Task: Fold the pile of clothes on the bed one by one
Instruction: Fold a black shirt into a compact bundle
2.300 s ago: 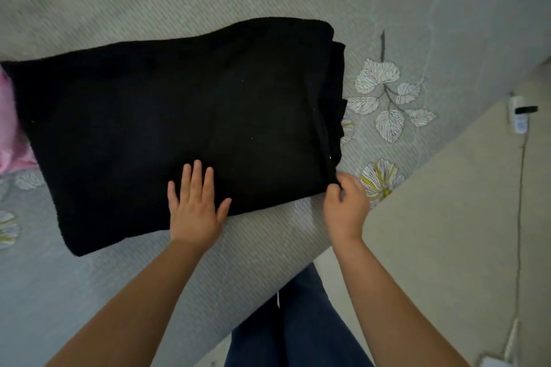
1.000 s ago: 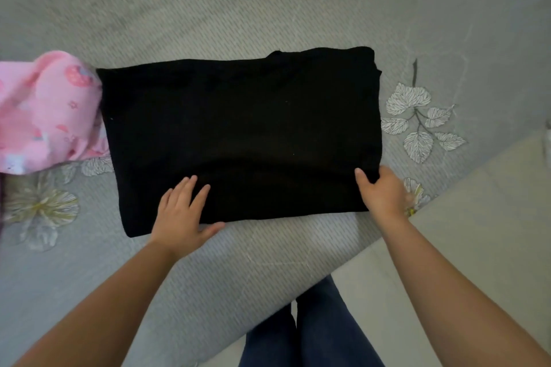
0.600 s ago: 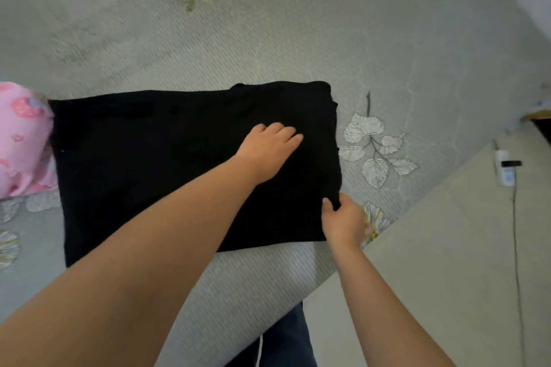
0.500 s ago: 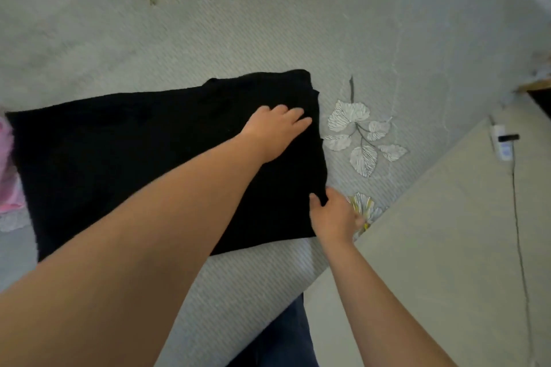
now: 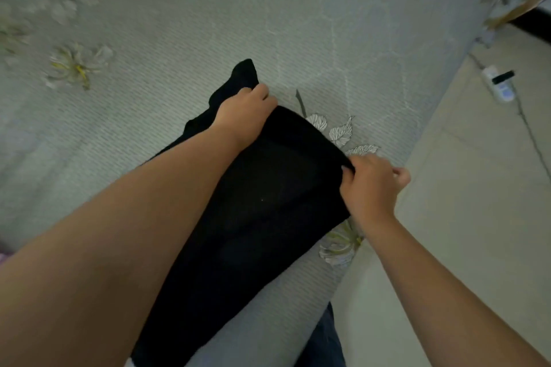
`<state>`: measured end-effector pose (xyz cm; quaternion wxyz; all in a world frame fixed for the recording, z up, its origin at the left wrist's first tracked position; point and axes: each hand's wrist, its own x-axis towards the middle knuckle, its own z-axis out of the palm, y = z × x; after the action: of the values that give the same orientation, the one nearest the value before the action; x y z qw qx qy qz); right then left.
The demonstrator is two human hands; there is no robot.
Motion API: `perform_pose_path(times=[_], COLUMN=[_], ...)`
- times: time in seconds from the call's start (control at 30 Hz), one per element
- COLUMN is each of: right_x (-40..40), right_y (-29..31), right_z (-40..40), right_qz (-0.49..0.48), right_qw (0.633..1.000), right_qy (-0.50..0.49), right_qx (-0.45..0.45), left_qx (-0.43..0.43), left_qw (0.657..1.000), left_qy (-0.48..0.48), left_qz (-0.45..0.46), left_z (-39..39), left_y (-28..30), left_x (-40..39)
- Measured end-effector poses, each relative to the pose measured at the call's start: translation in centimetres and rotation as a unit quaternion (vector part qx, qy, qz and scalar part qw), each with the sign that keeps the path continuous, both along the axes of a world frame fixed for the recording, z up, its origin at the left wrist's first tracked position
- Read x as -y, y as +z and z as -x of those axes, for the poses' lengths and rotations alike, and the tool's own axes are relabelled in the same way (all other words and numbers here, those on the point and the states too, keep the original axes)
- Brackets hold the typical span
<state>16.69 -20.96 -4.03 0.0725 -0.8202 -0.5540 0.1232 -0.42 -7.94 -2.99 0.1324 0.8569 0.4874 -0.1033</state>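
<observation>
Head view, looking down: grey-green bedspread point(image 5: 185, 39) printed with pale flowers and leaves, filling most of the frame. Beige floor point(image 5: 477, 217) along the right side, beside the bed's edge. Black garment point(image 5: 268, 202) lying on the bedspread near that edge, already folded into a thick panel, one flap lifted off the layers beneath. Left forearm stretched across the garment from the lower left. Right forearm reaching in from the lower right. Dark blue trouser leg point(image 5: 323, 343) at the bottom edge, against the side of the bed. Left hand point(image 5: 247, 116) at the far corner of the lifted flap, fingers curled around the cloth, a peak of black fabric standing up just past the knuckles. Right hand point(image 5: 369, 185) at the near right corner, thumb and fingers pinching the flap's edge, the other fingers curled. White power strip point(image 5: 499, 85) with a black plug on the floor at the upper right, well apart from the garment, a thin cable trailing from it down the floor. Blurred orange and pale shape at the top right corner, too smeared to identify. No containers seen; garment resting directly on the bedspread.
</observation>
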Motion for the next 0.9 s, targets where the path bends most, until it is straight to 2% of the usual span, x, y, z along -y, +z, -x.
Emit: perform_pose_path(times=[0.17,0.27,0.4,0.5,0.6,0.67,0.73,0.8,0.83,0.9], right_x=[-6.3,-4.7,3.7,9.8,13.9,15.9,17.5,18.3,18.4,18.4], right_y=[5.0,7.8,7.5,5.6,3.3,1.9,0.8,0.0,-0.1,-0.3], right_z=[-1.5,1.1,6.8,10.9,13.7,15.2,16.6,17.7,18.0,18.6], right_qz=[-0.188,-0.268,-0.219,-0.149,-0.093,-0.055,0.006,0.063,0.064,0.017], right_qw=[0.98,0.955,0.945,0.946,0.949,0.947,0.943,0.941,0.946,0.957], right_qy=[0.018,0.098,0.232,0.285,0.3,0.316,0.333,0.331,0.315,0.288], right_qx=[0.07,0.083,0.066,0.028,0.001,-0.008,-0.004,0.026,0.036,0.035], left_qx=[0.154,0.173,0.136,0.095,0.068,0.042,-0.012,-0.078,-0.087,-0.07], left_qw=[0.979,0.97,0.982,0.989,0.993,0.993,0.992,0.976,0.971,0.98], left_qy=[0.083,0.123,0.091,0.072,0.063,0.093,0.128,0.194,0.212,0.185], left_qz=[-0.1,-0.116,-0.098,-0.083,-0.075,-0.059,0.01,0.061,0.063,0.023], left_z=[0.8,4.2,11.0,15.6,19.4,20.8,21.6,22.3,22.3,22.2], left_y=[4.5,5.7,5.1,4.2,2.2,0.6,-1.2,-2.8,-3.1,-3.2], left_x=[-1.8,0.4,7.1,13.0,18.3,21.1,23.0,24.2,24.5,25.1])
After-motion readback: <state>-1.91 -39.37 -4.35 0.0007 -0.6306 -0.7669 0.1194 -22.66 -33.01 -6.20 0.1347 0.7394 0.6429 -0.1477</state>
